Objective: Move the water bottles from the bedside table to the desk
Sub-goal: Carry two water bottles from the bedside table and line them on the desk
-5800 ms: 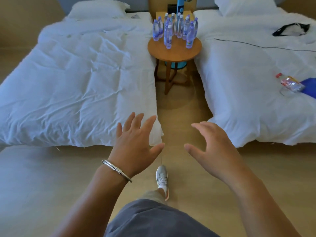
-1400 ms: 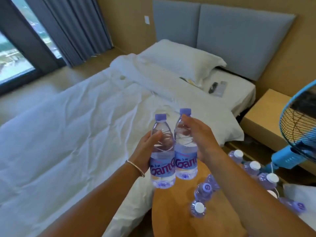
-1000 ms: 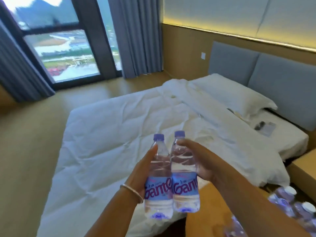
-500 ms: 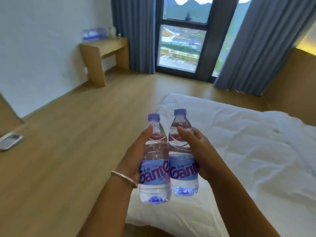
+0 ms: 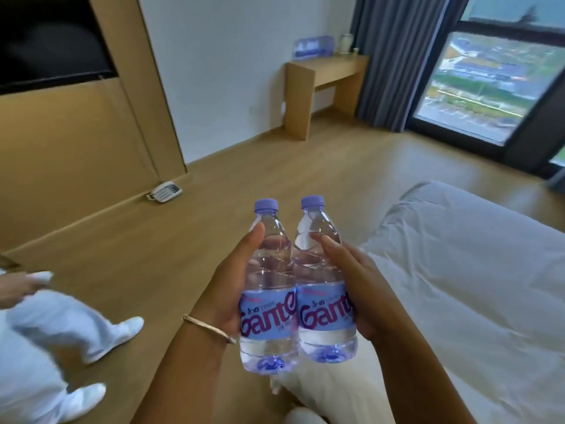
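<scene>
Over the wood floor, my left hand gripped one clear, purple-capped water bottle, fingers curled round it. My right hand clasped its twin likewise; both upright, touching, water-filled.

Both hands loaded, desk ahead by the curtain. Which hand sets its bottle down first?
Left, marginally. The left hand grips one clear purple-capped water bottle, the right hand the other bottle. The light wooden desk stands far ahead across bare floor; neither hand reaches yet.
</scene>
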